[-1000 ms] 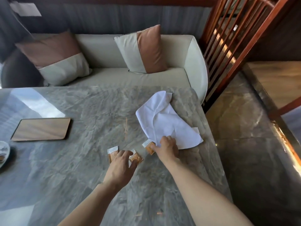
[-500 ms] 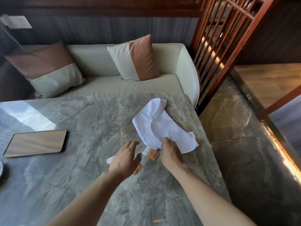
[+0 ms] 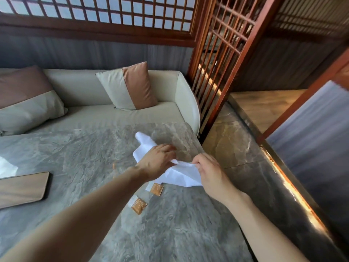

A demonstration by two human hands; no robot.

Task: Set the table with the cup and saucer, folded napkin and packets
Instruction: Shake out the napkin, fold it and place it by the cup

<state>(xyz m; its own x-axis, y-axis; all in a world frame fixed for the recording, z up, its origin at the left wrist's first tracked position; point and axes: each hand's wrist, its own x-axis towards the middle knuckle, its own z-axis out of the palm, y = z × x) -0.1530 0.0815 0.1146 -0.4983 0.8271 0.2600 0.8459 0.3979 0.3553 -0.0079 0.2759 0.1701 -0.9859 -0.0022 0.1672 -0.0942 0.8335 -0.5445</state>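
A white cloth napkin (image 3: pixel 181 173) lies rumpled near the right edge of the grey marble table (image 3: pixel 90 157). My left hand (image 3: pixel 157 160) rests across its middle and pinches a fold. My right hand (image 3: pixel 208 172) grips the napkin's near right edge between thumb and fingers. Two orange-and-white packets lie on the table just in front of the napkin: one (image 3: pixel 156 189) by its lower edge, the other (image 3: pixel 138 205) a little nearer to me. No cup or saucer is in view.
A wooden rectangular tray (image 3: pixel 22 188) sits at the table's left. A cream sofa (image 3: pixel 132 112) with two cushions stands behind the table. A wooden lattice screen (image 3: pixel 217 72) and a polished floor (image 3: pixel 236 144) lie to the right of the table edge.
My left hand left the packets and moved right onto the napkin. My right hand shifted to the napkin's right edge and took hold. The view tilted up and right.
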